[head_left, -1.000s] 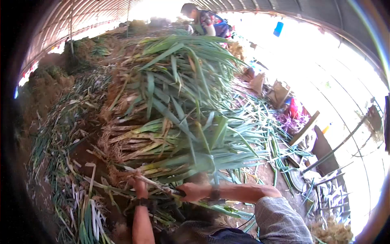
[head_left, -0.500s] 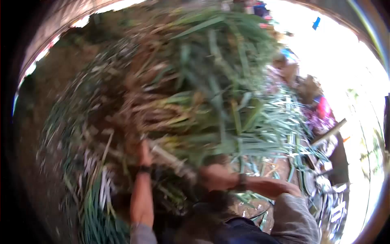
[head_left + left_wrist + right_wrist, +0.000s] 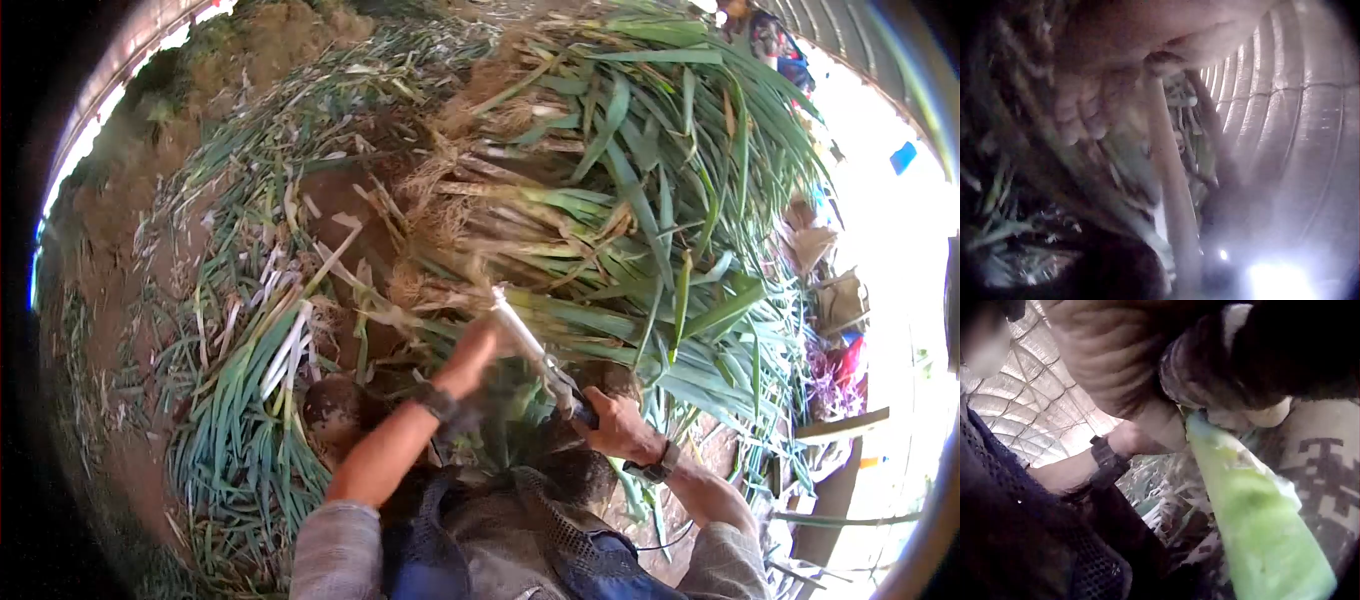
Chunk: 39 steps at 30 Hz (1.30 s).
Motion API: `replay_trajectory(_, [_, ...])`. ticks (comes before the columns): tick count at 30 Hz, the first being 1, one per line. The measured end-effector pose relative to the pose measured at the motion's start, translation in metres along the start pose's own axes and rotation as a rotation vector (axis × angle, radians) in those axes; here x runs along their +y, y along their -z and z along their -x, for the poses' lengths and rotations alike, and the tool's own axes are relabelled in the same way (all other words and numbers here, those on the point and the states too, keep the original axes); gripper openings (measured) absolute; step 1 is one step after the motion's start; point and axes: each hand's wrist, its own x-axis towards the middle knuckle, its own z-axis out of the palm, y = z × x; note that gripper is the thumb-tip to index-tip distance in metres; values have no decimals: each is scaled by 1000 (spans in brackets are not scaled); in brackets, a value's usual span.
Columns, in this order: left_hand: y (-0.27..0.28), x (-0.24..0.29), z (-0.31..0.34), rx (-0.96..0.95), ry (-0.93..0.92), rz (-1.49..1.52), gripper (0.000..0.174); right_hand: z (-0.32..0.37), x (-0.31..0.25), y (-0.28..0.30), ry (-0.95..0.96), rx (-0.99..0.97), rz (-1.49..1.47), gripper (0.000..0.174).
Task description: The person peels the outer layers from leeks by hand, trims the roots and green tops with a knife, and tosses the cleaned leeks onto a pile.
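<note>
Leek stalk [image 3: 525,337] lies in your right hand [image 3: 622,428], fingers curled round its greener part; the pale end points away, beside your left hand [image 3: 478,350], too blurred to tell how open it is. Beyond lies the leek heap [image 3: 740,180]. You seem to be working on this single stalk; the next move calls for a steady right-hand hold.

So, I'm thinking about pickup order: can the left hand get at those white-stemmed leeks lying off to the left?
Probably yes. The left hand is near the leek held by the right hand, but nothing seems to block a leftward swing to the white-stemmed leeks.
</note>
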Motion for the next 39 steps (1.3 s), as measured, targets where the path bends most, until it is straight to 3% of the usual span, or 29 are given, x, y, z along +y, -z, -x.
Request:
replay_trajectory(1, [3,7,6,-177,-15,133,49,2,-6,3,28,19,44,32])
replay_trajectory(2, [-15,-28,-5,-99,-118,523,44,4,-9,4,56,39,88,33])
replay_trajectory(5, [-32,-17,2,-73,-195,627,41,11,-7,15,71,105,115,35])
replay_trajectory(7, [-32,-23,-6,-11,-136,741,41,14,-3,22,116,156,201,38])
replay_trajectory(10, [-28,-23,-3,51,-121,744,39,16,-13,41,219,182,204,41])
replay_trajectory(13, [-31,-16,1,158,-95,713,40,11,-15,52,182,120,250,39])
replay_trajectory(14, [-30,-12,3,154,-101,717,40,8,-13,55,151,92,260,38])
replay_trajectory(16, [-24,-12,5,-32,-151,595,44,5,-22,59,159,120,276,35])
replay_trajectory(17, [-33,-13,1,142,-125,606,47,2,-20,57,225,102,292,35])
replay_trajectory(21, [-34,-12,-1,329,-90,706,48,-3,-28,61,267,110,285,34])
replay_trajectory(26, [-30,-4,2,87,-82,752,55,-7,-34,57,362,183,264,33])
replay_trajectory(28, [-26,-8,-1,35,-41,832,56,-12,-35,60,219,93,349,34])
replay_trajectory(30, [-18,-14,-7,-264,-216,828,58,-12,-37,63,264,105,326,35])
replay_trajectory(31, [-16,-12,-7,-263,-216,828,58,-11,-38,63,303,113,301,37])
replay_trajectory(34, [-18,21,0,-44,-181,717,57,-10,-33,71,248,83,263,37])
replay_trajectory(36, [-15,20,-10,309,-129,804,57,-5,-32,73,194,42,250,38])
replay_trajectory(37, [-14,13,0,394,-142,705,55,-5,-25,74,149,1,271,40])
replay_trajectory(39, [-28,-22,21,227,-81,564,49,-6,-14,75,75,-56,312,42])
